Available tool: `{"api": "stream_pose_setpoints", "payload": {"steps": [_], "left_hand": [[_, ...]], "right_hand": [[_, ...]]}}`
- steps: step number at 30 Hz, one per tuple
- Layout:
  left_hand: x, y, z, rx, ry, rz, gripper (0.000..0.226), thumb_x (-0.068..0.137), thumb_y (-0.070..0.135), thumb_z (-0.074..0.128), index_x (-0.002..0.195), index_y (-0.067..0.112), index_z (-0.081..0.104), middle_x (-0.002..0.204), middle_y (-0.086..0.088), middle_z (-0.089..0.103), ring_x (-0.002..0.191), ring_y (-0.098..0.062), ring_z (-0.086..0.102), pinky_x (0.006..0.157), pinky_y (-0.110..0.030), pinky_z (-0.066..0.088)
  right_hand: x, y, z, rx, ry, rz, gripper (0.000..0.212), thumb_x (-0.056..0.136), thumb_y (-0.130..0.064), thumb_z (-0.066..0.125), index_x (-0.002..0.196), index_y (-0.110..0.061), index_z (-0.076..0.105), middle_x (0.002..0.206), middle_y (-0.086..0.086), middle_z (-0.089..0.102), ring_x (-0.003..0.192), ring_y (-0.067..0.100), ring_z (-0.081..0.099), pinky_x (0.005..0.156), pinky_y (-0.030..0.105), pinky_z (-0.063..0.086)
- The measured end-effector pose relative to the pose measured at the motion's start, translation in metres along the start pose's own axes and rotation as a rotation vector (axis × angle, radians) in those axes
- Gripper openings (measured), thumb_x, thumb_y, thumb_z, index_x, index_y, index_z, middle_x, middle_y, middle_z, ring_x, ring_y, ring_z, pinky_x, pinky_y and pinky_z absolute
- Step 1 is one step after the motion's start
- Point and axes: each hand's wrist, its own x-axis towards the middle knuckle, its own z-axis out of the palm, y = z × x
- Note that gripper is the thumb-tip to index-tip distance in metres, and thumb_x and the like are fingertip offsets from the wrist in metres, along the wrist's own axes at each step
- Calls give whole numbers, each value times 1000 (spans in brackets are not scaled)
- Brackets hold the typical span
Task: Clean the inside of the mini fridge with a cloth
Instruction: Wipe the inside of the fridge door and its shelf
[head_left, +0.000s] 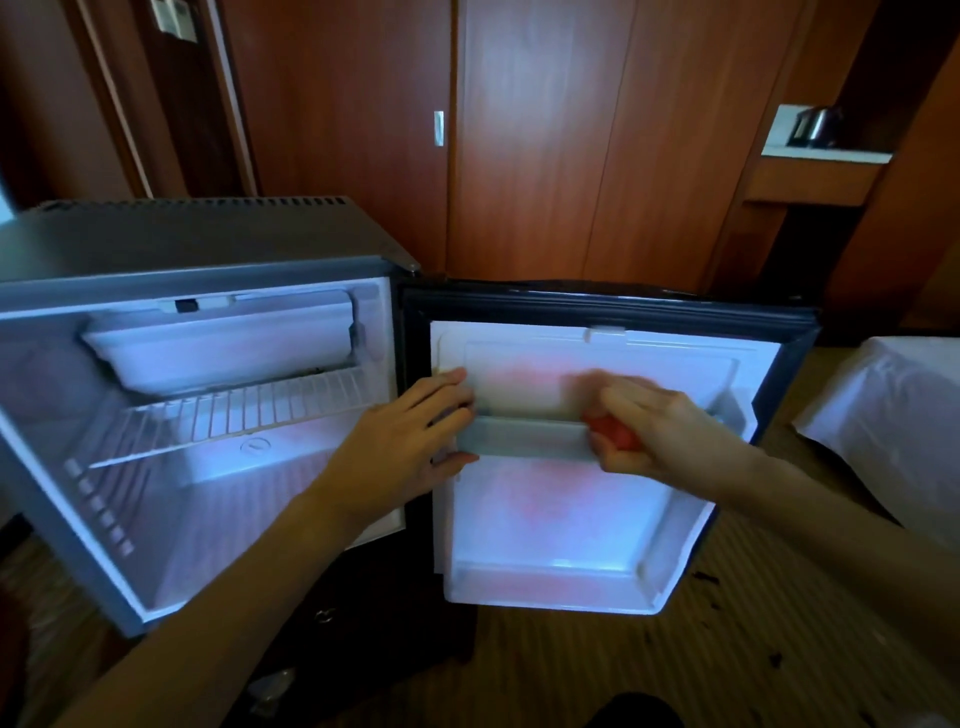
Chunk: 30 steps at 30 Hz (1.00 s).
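The grey mini fridge (197, 244) stands open, its white inside showing a freezer box and a wire shelf (234, 410). Its door (597, 312) swings out to the right, white-lined, with a small upper door shelf (524, 434) and a deeper bottom one (550, 582). My left hand (410, 441) grips the left end of the upper door shelf, fingers over it and thumb below. My right hand (654, 421) holds a bunched red cloth (613, 431) against the shelf's right end. Most of the cloth is hidden in my palm.
Reddish wooden wardrobe doors (545, 156) stand behind the fridge. A white-covered bed corner (893, 405) sits at the right. A kettle (815, 124) rests in a niche at the upper right. The floor is striped carpet (571, 665) with dark specks.
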Motion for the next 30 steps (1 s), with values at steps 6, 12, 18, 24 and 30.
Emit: {"api": "stream_pose_setpoints", "payload": {"steps": [6, 12, 18, 24, 30], "left_hand": [[-4, 2, 3, -34, 21, -46, 43, 90, 35, 75, 120, 6, 68, 136, -8, 61, 140, -24, 46, 73, -39, 62], [-4, 1, -1, -26, 6, -21, 43, 88, 36, 74, 118, 5, 69, 141, -10, 58, 139, -26, 47, 80, -33, 60], [-6, 2, 9, -21, 47, -31, 45, 93, 38, 69, 121, 4, 67, 135, -9, 60, 141, -24, 43, 78, -38, 61], [-7, -1, 17, -52, 66, -28, 44, 98, 42, 62, 123, 6, 65, 138, -8, 58, 143, -23, 40, 77, -41, 61], [-4, -4, 12, -57, 46, 0, 47, 98, 45, 57, 126, 7, 64, 145, -8, 52, 144, -22, 38, 80, -31, 59]], "right_hand": [[43, -36, 26, -39, 80, -53, 27, 87, -30, 62, 96, -4, 61, 107, 13, 64, 86, 28, 61, 83, 34, 50], [72, -62, 37, 54, 20, -93, 39, 88, -32, 70, 113, -2, 61, 117, 15, 62, 95, 27, 61, 89, 35, 48], [1, -7, -3, -51, -38, 1, 24, 90, -29, 63, 103, -10, 56, 104, 5, 57, 89, 20, 55, 79, 32, 52], [32, -29, 18, -99, 91, -56, 24, 86, -27, 62, 101, -10, 54, 102, 10, 61, 82, 27, 59, 78, 32, 47], [75, -61, 40, 2, 2, -83, 39, 89, -34, 69, 111, -3, 60, 121, 15, 58, 97, 29, 62, 89, 36, 50]]}}
